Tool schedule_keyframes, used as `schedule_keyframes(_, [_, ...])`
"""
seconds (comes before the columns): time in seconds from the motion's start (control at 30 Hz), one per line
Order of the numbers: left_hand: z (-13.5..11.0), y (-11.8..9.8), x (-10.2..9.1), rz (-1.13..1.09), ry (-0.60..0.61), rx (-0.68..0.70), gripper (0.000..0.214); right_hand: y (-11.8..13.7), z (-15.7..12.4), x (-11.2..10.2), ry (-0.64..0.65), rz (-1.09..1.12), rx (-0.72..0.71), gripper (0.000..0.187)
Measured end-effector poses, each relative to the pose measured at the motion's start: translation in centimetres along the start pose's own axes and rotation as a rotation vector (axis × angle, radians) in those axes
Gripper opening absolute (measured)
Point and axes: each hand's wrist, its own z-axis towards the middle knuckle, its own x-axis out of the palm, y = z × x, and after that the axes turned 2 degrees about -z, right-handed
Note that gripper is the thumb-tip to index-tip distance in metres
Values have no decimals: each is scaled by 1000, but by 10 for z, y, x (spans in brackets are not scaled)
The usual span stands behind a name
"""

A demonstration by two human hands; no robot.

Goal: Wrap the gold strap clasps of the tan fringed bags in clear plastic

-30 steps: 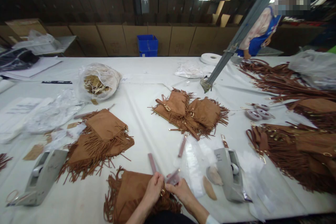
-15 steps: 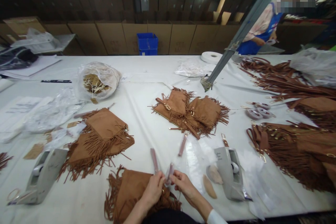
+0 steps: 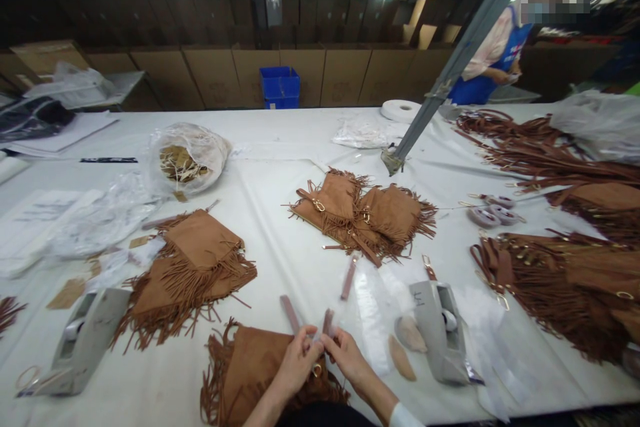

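At the table's near edge, my left hand [image 3: 299, 359] and my right hand [image 3: 347, 355] are close together, both with fingers pinched. Between them is a brown strap [image 3: 328, 321] covered in translucent film. A second wrapped strap end [image 3: 289, 312] sticks up beyond my left fingers; whether it is the same piece, I cannot tell. Below my hands lies a brown fringed suede bag [image 3: 257, 355], with a gold ring [image 3: 317, 369] showing beside my left hand. Another wrapped strap [image 3: 349, 278] rests on the table a little farther off.
Tape dispensers stand left [image 3: 80, 343] and right [image 3: 443, 333]. Fringed bags lie in piles at left [image 3: 200, 240], centre [image 3: 390, 213] and right [image 3: 590, 267]. A plastic sack [image 3: 213, 153], a slanted metal post [image 3: 430, 107] and a co-worker in a blue apron [image 3: 515, 47] are beyond.
My hands have drawn closer together around the wrapped strap, and the left strap end leans farther left. The co-worker's hands have shifted slightly.
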Motion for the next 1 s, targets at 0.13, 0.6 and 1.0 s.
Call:
schedule_keyframes(0.13, [5,7,3,-38,14,3,45,-1,-3,0,-23,29,12,46])
schedule_keyframes(0.6, [4,17,-2,-51,-48,-27,41,3,3,-4,110,169,64,32])
schedule_keyframes(1.0, [6,4,11,-354,93,-76,48,-2,0,-7,84,148,44,46])
